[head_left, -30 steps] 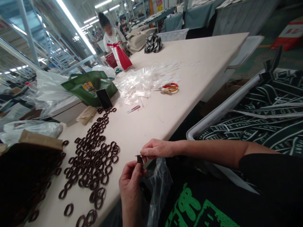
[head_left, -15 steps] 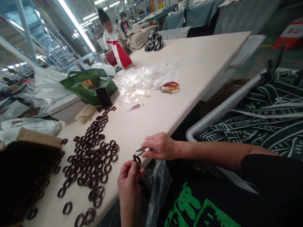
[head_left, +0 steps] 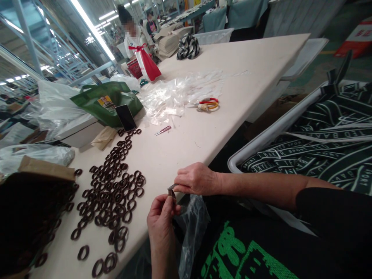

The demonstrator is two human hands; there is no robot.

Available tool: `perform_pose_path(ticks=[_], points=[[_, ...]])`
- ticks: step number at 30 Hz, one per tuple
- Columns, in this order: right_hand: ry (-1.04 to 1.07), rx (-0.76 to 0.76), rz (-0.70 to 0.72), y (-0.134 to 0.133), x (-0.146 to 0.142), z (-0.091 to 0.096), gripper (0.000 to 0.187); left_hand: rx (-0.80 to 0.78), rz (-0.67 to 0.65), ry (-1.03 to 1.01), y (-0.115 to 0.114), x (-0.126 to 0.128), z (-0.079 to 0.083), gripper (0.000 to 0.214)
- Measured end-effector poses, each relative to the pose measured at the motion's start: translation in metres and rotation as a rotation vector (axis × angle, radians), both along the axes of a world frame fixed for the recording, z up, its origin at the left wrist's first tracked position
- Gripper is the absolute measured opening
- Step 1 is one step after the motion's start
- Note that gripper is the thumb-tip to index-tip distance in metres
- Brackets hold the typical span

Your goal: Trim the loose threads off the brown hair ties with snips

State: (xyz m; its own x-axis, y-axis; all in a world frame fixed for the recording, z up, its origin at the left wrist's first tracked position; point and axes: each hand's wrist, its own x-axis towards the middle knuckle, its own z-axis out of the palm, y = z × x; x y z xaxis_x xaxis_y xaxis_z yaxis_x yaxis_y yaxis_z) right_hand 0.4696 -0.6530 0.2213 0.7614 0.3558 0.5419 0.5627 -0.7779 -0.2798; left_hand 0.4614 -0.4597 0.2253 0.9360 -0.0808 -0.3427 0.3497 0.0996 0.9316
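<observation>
Pinched upright in my left hand (head_left: 163, 217) is a dark brown loop (head_left: 171, 192), just off the table's near edge. My right hand (head_left: 199, 179) grips small thread snips (head_left: 173, 186), mostly hidden by the fingers. The snips' blades are closed together at the loop's top end; whether they cut anything there is too small to tell. To the left, many similar brown loops (head_left: 116, 193) lie spread in a heap on the pale table (head_left: 186, 151). A clear plastic bag (head_left: 194, 228) hangs below my hands.
Pink-handled snips (head_left: 163, 130) and red-and-yellow-handled scissors (head_left: 206, 104) lie farther up the table, near clear plastic sleeves (head_left: 165, 99). A phone (head_left: 125, 117) leans on a green bag (head_left: 107, 102). An open box (head_left: 46, 170) is at left, a bin of striped straps (head_left: 241, 155) at right. Someone stands beyond.
The snips' blades, apart before, have closed at the loop's top. My left hand has moved slightly right and up, bringing the loop against the blades.
</observation>
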Motion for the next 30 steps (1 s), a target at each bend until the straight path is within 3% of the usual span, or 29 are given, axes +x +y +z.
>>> perform_pose_path(ticks=[9,13,18,21,24,30], points=[[0.08,0.203,-0.018,-0.005,-0.001,-0.001,0.043,-0.147,0.067,0.063,-0.002,0.003,0.004,0.039],[0.126,0.263,0.031,0.001,-0.001,-0.003,0.044,-0.329,0.076,0.157,-0.005,0.003,0.005,0.038],[0.176,0.342,0.073,0.009,-0.003,-0.005,0.041,-0.6,0.13,0.362,-0.011,-0.002,0.006,0.012],[0.165,0.313,0.072,0.007,-0.003,-0.006,0.043,-0.732,0.152,0.488,-0.011,-0.005,0.002,0.003],[0.165,0.197,-0.069,-0.009,0.009,-0.013,0.043,-0.784,0.133,0.525,-0.009,-0.008,-0.003,0.002],[0.288,-0.035,-0.484,-0.055,0.053,-0.022,0.028,-0.622,0.095,0.367,-0.003,-0.019,-0.004,0.026]])
